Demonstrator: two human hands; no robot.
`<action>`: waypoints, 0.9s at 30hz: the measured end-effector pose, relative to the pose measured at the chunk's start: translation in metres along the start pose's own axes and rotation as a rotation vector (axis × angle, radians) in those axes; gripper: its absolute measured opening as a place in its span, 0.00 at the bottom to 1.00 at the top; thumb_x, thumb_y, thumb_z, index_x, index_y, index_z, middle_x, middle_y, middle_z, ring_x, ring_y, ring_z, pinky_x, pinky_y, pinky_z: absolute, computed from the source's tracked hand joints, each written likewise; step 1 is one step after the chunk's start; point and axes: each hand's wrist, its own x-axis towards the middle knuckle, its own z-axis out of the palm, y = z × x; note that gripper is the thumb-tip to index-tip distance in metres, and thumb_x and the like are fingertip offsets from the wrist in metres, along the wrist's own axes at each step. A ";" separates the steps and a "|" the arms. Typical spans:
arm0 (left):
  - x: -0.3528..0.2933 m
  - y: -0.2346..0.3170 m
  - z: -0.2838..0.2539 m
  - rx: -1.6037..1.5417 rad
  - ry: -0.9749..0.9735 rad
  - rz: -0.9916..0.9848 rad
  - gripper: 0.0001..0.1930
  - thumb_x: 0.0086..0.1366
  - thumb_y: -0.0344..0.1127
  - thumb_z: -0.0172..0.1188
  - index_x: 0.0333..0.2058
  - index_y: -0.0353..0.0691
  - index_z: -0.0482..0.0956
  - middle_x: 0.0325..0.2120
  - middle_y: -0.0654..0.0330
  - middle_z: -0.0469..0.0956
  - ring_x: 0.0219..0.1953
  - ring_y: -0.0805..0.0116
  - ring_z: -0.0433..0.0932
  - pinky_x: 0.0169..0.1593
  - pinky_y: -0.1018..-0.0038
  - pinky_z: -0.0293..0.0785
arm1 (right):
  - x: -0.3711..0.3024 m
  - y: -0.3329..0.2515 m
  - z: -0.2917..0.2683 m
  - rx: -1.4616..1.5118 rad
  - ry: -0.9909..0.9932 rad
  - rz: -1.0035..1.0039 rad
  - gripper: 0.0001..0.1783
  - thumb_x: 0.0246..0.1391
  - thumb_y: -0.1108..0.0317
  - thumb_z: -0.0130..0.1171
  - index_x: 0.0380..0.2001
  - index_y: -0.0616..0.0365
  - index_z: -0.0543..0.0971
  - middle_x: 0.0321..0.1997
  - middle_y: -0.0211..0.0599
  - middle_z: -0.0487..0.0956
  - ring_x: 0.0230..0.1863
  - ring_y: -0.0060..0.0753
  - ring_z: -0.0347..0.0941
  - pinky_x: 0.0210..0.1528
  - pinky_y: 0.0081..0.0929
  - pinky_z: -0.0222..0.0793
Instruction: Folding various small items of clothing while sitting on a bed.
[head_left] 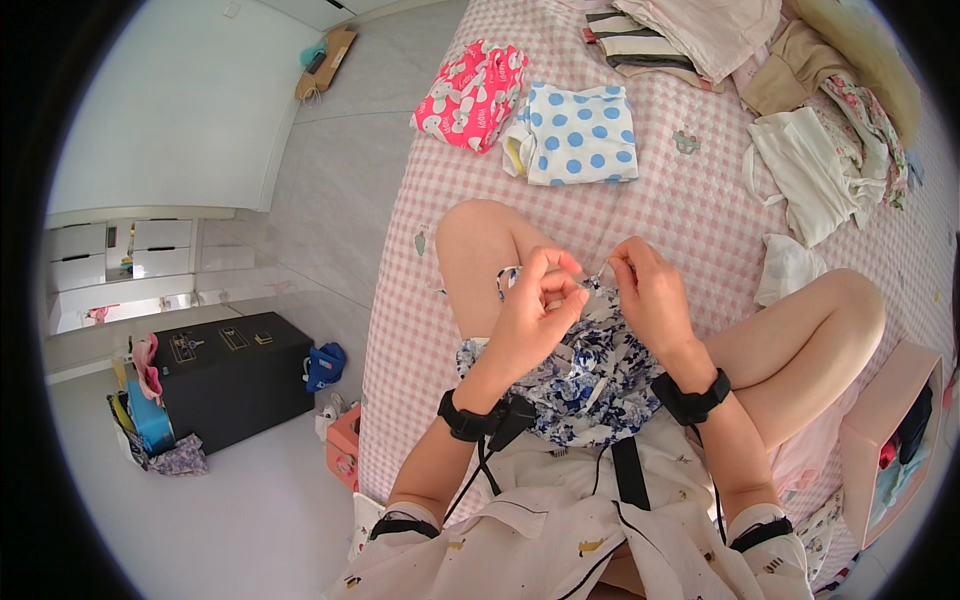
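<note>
A white garment with a dark blue floral print [590,375] lies bunched in my lap between my bent legs. Over its upper edge, my right hand [652,295] pinches a thin pale strap or cord between thumb and fingertips. Facing it, my left hand [543,312] is closed with curled fingers, the thumb close to the index finger. Whatever sits inside that curl is hidden. A narrow printed strap [502,283] loops out beside the left hand.
Folded on the checked pink bedspread [400,330] are a red printed cloth [472,97] and a blue-dotted white cloth [583,135]. Clothes pile up at the far right, including a white garment [805,170]. A pink storage bin [868,440] stands right; a black box [240,375] is on the floor left.
</note>
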 end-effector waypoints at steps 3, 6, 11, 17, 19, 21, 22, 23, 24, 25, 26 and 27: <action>-0.001 0.000 0.004 0.004 0.001 -0.012 0.12 0.61 0.24 0.56 0.40 0.38 0.62 0.23 0.66 0.72 0.25 0.84 0.68 0.28 0.86 0.62 | -0.001 0.002 0.003 -0.087 -0.005 -0.019 0.04 0.56 0.71 0.51 0.30 0.58 0.68 0.27 0.44 0.76 0.25 0.50 0.73 0.24 0.39 0.68; -0.002 -0.003 0.007 0.016 -0.024 0.044 0.12 0.60 0.23 0.56 0.37 0.39 0.61 0.23 0.68 0.70 0.25 0.86 0.66 0.27 0.87 0.60 | -0.002 0.007 0.007 -0.148 -0.015 -0.031 0.04 0.56 0.71 0.51 0.30 0.58 0.67 0.27 0.44 0.76 0.24 0.50 0.73 0.23 0.39 0.68; -0.003 -0.008 0.007 -0.001 -0.009 0.036 0.12 0.60 0.22 0.57 0.36 0.40 0.62 0.24 0.68 0.70 0.26 0.86 0.66 0.27 0.87 0.61 | -0.001 0.011 0.009 -0.182 -0.040 -0.007 0.04 0.55 0.71 0.51 0.31 0.58 0.67 0.26 0.44 0.76 0.24 0.50 0.73 0.24 0.39 0.68; 0.006 0.004 -0.046 0.264 0.276 0.276 0.15 0.60 0.27 0.58 0.44 0.37 0.66 0.32 0.62 0.75 0.33 0.76 0.73 0.36 0.79 0.68 | 0.011 0.010 -0.018 0.163 -0.032 0.119 0.07 0.56 0.76 0.50 0.39 0.63 0.69 0.25 0.40 0.75 0.22 0.35 0.73 0.24 0.31 0.66; 0.006 0.008 -0.068 0.463 0.419 0.454 0.17 0.60 0.28 0.59 0.47 0.36 0.67 0.34 0.62 0.76 0.35 0.73 0.73 0.39 0.76 0.69 | 0.015 0.014 -0.023 0.462 0.150 0.314 0.14 0.57 0.77 0.49 0.47 0.65 0.67 0.33 0.41 0.76 0.30 0.33 0.74 0.32 0.29 0.69; -0.002 0.014 -0.082 0.722 0.544 0.505 0.17 0.59 0.29 0.59 0.47 0.37 0.70 0.35 0.62 0.76 0.38 0.70 0.73 0.42 0.74 0.68 | 0.014 0.017 -0.021 0.199 0.247 0.176 0.18 0.56 0.77 0.50 0.50 0.65 0.65 0.38 0.44 0.75 0.36 0.36 0.73 0.38 0.30 0.69; -0.007 0.015 -0.088 0.811 0.589 0.517 0.17 0.58 0.29 0.60 0.47 0.37 0.71 0.35 0.62 0.76 0.39 0.69 0.73 0.43 0.73 0.68 | 0.014 0.018 -0.020 -0.069 0.343 0.035 0.22 0.55 0.78 0.51 0.53 0.66 0.64 0.43 0.46 0.74 0.42 0.38 0.72 0.44 0.31 0.68; -0.016 0.011 -0.091 0.779 0.479 0.378 0.15 0.58 0.29 0.60 0.44 0.37 0.72 0.35 0.61 0.76 0.39 0.69 0.73 0.43 0.73 0.68 | 0.013 0.016 -0.019 -0.068 0.340 0.032 0.22 0.55 0.78 0.51 0.53 0.66 0.64 0.43 0.46 0.74 0.42 0.38 0.72 0.44 0.31 0.68; -0.025 0.007 -0.092 0.743 0.370 0.239 0.12 0.57 0.30 0.60 0.41 0.38 0.74 0.34 0.61 0.75 0.39 0.69 0.74 0.43 0.73 0.68 | 0.009 0.014 -0.020 -0.020 0.220 0.038 0.23 0.53 0.78 0.51 0.54 0.64 0.64 0.45 0.47 0.73 0.46 0.39 0.71 0.49 0.31 0.65; -0.032 0.005 -0.091 0.743 0.374 0.238 0.12 0.57 0.30 0.60 0.41 0.38 0.74 0.34 0.61 0.75 0.39 0.69 0.74 0.43 0.73 0.68 | 0.005 0.010 -0.021 0.005 0.158 0.040 0.24 0.53 0.78 0.52 0.55 0.64 0.64 0.46 0.48 0.72 0.48 0.39 0.70 0.51 0.31 0.64; -0.039 0.001 -0.089 0.760 0.240 0.188 0.10 0.57 0.30 0.61 0.39 0.38 0.75 0.33 0.60 0.75 0.37 0.69 0.74 0.42 0.73 0.69 | 0.001 0.006 -0.022 0.029 0.094 0.043 0.25 0.52 0.79 0.52 0.55 0.63 0.64 0.48 0.48 0.72 0.50 0.39 0.69 0.53 0.31 0.63; -0.046 -0.001 -0.088 0.773 0.106 0.137 0.09 0.56 0.30 0.61 0.36 0.38 0.75 0.32 0.60 0.75 0.35 0.69 0.74 0.40 0.74 0.69 | -0.003 0.000 -0.022 0.224 -0.181 0.041 0.25 0.49 0.79 0.53 0.54 0.62 0.67 0.46 0.46 0.73 0.49 0.39 0.70 0.53 0.32 0.63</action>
